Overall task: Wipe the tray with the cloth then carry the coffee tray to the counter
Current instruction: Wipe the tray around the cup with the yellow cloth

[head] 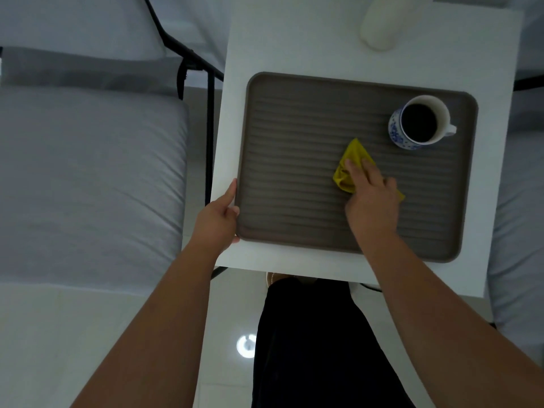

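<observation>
Head view: a ribbed grey-brown tray (pixel 294 160) with rounded corners lies on the smooth white counter (pixel 294 42). The right hand (pixel 372 195) presses a crumpled yellow cloth (pixel 350 169) flat-fingered onto its ridges. The left hand (pixel 219 216) grips its left rim. A blue-patterned cup (pixel 396 134) of coffee stands in its far right corner.

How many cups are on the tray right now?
1. The cup, blue-and-white and full of dark coffee, stands at the far right corner of the tray, beyond the yellow cloth. Nothing hides another.
</observation>
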The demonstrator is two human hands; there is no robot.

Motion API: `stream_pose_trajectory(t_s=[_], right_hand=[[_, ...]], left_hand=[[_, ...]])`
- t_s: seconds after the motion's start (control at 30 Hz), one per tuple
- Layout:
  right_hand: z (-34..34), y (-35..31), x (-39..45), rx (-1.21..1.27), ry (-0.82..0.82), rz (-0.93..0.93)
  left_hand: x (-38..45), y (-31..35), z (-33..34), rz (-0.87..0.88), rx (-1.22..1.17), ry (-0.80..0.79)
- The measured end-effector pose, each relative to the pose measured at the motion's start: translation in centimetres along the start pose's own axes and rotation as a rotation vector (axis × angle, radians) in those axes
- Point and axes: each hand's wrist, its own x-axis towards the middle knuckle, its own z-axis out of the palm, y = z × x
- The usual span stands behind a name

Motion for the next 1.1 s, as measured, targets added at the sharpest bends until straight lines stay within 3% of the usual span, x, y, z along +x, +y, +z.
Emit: stream_pose_trajectory(t_s=[0.17, 0.37, 0.5, 0.57, 0.7, 0.87, 0.97, 1.1], right_hand=[[1.0, -5.9, 1.1, 0.068, -0.010, 0.085], [1.6, -15.2, 1.6, 0.013, -0.201, -0.230], [1.3, -12.8, 2.2, -0.018, -0.227, -0.287], [0.7, -9.3, 1.9, 0.003, -0.170, -0.228], [-0.1, -3.1, 0.3, 0.028, -0.094, 0.067], [0.5, -5.7, 1.8, 0.083, -0.112, 0.238], [0.7, -9.4, 3.1, 0.076, -0.145, 0.151], [0.9, -14.7, 3.2, 0.008, -0.231, -0.163]], left_hand=[[0.2, -0.2, -0.1, 0.014, 0.034, -0.010], [0.3, -0.1, -0.2, 0.025, 0.064, -0.007], [0.2, 0.0, -0.2, 0.027, 0.078, -0.005], [0.1, 0.1, -0.2, 0.027, 0.081, -0.010], [0.2, 0.2, -0.1, 0.028, 0.092, -0.018], [0.3, 0.1, -0.3, 0.035, 0.109, -0.027], [0.5, 0.4, -0.3, 0.023, 0.113, -0.037], [0.3, 0.5, -0.2, 0.014, 0.083, -0.031]])
